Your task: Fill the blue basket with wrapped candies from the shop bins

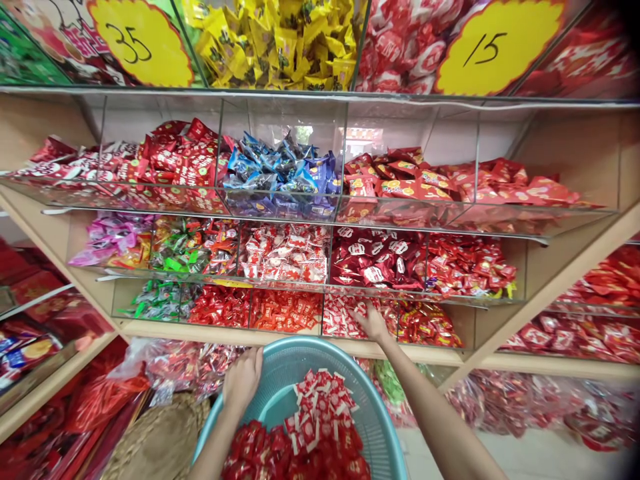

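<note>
a sweet shop wall of pale wooden shelves (pixel 400 352) carrying clear acrylic bins (pixel 285 317) fills the view, with a pale tiled floor (pixel 450 457) at lower right. the bins stand in three full tiers, with about three compartments in the upper one and about five in each of the two below; a further tier above is partly cut off by the frame. two yellow scalloped price signs (pixel 143 41) show 35 and 15. the right hand (pixel 373 321) reaches over the lowest tier, its fingers bent down among red-and-white wrapped sweets (pixel 343 317) at the bin's front edge; whether its grip is closed on any sweet, i cannot tell. the left hand (pixel 243 380) sits on the far rim of a round pale-teal slotted plastic basket (pixel 295 357), its grip on the rim also impossible to tell. the basket holds one heap of red-and-white wrapped sweets (pixel 315 427) and stands just below the shelf edge, its near side cut off by the frame. a round woven straw piece (pixel 160 443) lies just left of it, and bagged sweets (pixel 200 370) sit under the shelf, between the straw piece and the basket's far rim.
</note>
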`<state>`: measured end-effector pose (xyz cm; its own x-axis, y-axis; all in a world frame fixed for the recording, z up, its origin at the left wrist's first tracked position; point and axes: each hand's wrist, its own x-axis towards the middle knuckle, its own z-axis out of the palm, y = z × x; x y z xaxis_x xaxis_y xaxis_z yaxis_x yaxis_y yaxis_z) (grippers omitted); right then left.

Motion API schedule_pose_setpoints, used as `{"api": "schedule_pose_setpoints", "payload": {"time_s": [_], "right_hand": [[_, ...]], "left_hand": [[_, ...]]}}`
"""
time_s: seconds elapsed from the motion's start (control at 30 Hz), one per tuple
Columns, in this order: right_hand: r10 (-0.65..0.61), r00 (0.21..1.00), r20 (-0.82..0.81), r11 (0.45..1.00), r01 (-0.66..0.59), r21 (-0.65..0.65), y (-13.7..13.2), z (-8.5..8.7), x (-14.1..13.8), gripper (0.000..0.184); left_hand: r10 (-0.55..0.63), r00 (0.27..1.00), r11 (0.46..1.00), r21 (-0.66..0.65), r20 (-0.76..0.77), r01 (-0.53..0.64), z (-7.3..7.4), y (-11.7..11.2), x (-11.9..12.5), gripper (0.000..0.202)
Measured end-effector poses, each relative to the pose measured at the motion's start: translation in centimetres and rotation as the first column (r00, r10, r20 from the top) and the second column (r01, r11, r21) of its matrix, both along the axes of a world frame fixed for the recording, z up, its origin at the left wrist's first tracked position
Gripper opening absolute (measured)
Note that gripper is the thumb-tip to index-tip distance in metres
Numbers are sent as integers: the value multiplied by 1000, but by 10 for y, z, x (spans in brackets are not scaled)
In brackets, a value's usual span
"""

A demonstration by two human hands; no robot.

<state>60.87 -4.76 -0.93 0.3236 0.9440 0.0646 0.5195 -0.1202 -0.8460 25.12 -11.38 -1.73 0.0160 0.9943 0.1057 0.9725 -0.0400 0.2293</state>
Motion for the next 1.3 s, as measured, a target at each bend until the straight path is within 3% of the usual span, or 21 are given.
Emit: {"api": "schedule_pose_setpoints", "payload": {"time_s": [0.13,0.3,0.43,0.57,0.7,0.9,1.07,1.3], "right_hand": [[-108,915,-389,991,129,27,4,-4,3,56],[-157,620,-769,977,209,-31,8,-1,6,44],[-126,412,-902,983,175,-58,7,10,7,27],[-119,292,-949,984,166,-72,4,18,3,15],[-120,253,-960,985,149,-84,-1,22,-4,9],[-78,305,-949,997,41,-69,-34,24,-28,16],[11,341,-940,965,-248,-78,-84,13,-58,24],[-222,286,-932,894,-322,-311,-127,-10,-85,25]], "left_hand": [[6,1000,1000,-10,11,-6,1,-1,1,50],[4,1000,1000,-12,16,-4,2,-1,2,50],[1,1000,1000,-13,17,0,1,0,1,50],[4,1000,1000,-12,6,-3,-2,1,0,50],[0,1000,1000,5,0,0,-4,2,-1,52],[-14,1000,1000,28,-15,14,-3,1,-1,50],[-10,999,999,36,-36,12,-2,1,0,50],[-11,999,999,29,-30,12,2,-1,1,51]]}}
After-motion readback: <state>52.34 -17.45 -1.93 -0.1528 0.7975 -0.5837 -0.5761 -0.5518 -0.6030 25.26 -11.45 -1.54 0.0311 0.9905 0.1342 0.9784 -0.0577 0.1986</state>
